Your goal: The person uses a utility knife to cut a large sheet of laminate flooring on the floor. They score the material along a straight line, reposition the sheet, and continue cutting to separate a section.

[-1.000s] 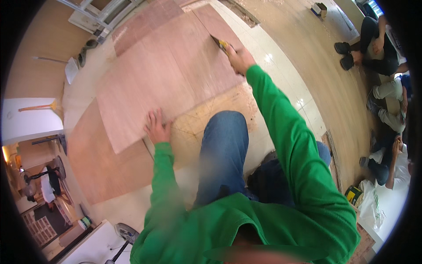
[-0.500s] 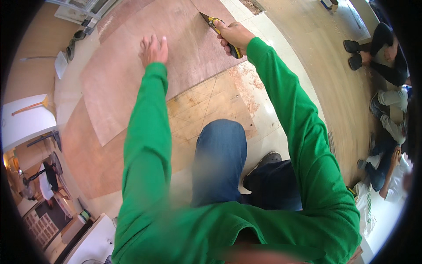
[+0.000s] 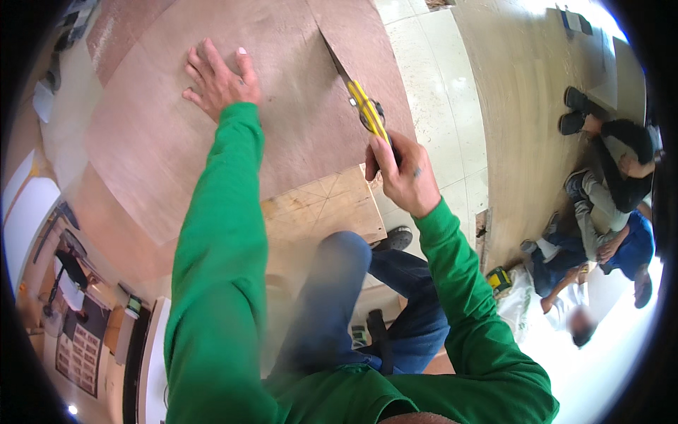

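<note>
My left hand (image 3: pixel 222 81) lies flat with spread fingers on a reddish-brown plywood sheet (image 3: pixel 162 141). In my right hand (image 3: pixel 407 173) is a utility knife (image 3: pixel 369 109) with a yellow and black handle. Its long, dark, pointed blade angles away from me over the sheet, and the tip is at or near the surface by a thin dark line. Whether the tip touches the wood I cannot tell. Under the sheet's near edge shows a lighter board (image 3: pixel 332 201) with pencilled crossing lines.
My bent knee (image 3: pixel 342 254) is close to the near side of the boards. Pale floor tiles (image 3: pixel 441 92) run along their right. Several people (image 3: pixel 611 184) sit at the far right. A yellow and black tool (image 3: pixel 498 280) rests by a white bag (image 3: pixel 515 311).
My right hand has drawn the knife toward me, and its handle now points more at my body. My left hand has shifted left, its fingers spread wider. The view has moved too.
</note>
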Tool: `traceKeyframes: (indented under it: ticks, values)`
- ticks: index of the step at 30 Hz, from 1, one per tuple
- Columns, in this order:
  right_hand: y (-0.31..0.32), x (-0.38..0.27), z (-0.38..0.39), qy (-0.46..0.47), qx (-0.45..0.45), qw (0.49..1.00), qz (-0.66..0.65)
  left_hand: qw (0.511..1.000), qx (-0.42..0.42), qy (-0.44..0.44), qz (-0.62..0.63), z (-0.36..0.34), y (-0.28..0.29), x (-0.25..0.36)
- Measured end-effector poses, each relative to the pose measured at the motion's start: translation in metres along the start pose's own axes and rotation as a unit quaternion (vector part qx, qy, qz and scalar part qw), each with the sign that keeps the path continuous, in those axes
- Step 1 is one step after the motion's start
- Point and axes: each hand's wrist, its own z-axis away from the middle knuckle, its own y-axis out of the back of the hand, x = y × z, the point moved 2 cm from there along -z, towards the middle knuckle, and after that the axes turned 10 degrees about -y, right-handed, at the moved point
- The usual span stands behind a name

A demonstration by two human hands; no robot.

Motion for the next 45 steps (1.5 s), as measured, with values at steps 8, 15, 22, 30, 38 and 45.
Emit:
traceKeyframes:
  ticks: [8, 15, 22, 30, 38, 45]
  values:
    - [0.011, -0.047, -0.001, -0.086, -0.018, 0.996, -0.001, 0.999, -0.030, -0.003, 0.030, -0.010, 0.001, -0.002]
    - [0.008, -0.065, -0.004, -0.087, 0.007, 0.995, 0.058, 0.999, -0.048, -0.003, 0.022, -0.018, 0.009, 0.005]
    - [-0.009, -0.062, 0.023, -0.064, 0.150, 0.975, 0.152, 0.997, -0.065, -0.001, 0.037, -0.013, 0.010, 0.002]
    - [0.027, -0.087, 0.216, -0.188, 0.126, 0.959, 0.171, 0.996, -0.075, 0.009, 0.046, -0.017, 0.018, 0.005]
    - [-0.031, -0.041, 0.011, -0.131, 0.205, 0.958, 0.149, 0.996, -0.079, 0.003, 0.028, -0.012, 0.009, -0.002]
    - [0.003, -0.078, 0.158, -0.155, 0.155, 0.957, 0.189, 0.997, -0.065, 0.004, 0.042, -0.015, 0.014, -0.002]
